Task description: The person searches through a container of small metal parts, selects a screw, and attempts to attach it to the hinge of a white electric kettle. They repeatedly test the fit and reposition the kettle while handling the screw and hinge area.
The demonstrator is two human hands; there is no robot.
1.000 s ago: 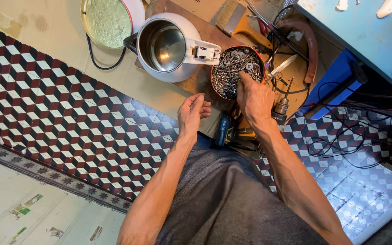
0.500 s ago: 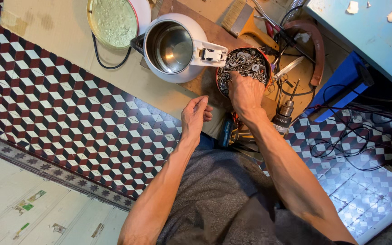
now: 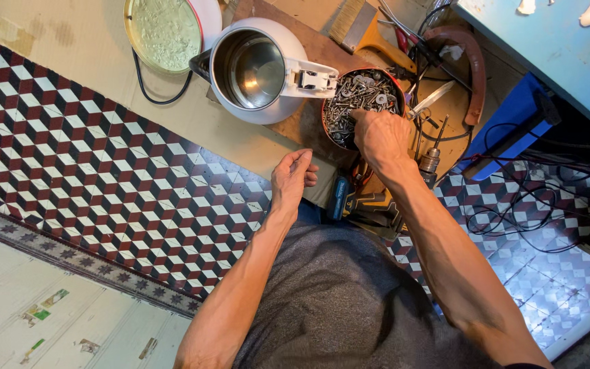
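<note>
My right hand (image 3: 379,137) reaches into a round dark tin (image 3: 396,87) full of screws and washers (image 3: 360,92). Its fingertips are bunched down in the pile at the tin's near side, and I cannot see whether they pinch anything. My left hand (image 3: 291,176) hovers above the cardboard sheet (image 3: 90,48) with its fingers loosely curled and apart, holding nothing. A white electric kettle (image 3: 257,72) with its lid open stands just left of the tin, touching it.
A cordless drill (image 3: 370,198) lies by my knees. A round greenish pan (image 3: 162,31), a brush (image 3: 353,24), a brown curved strap (image 3: 469,58) and cables (image 3: 513,205) lie around. A blue case (image 3: 513,130) and a light blue tabletop (image 3: 554,48) are at the right.
My right hand has stayed in the tin, its fingers shifting among the screws. My left hand has opened a little and barely moved. The view has drifted slightly.
</note>
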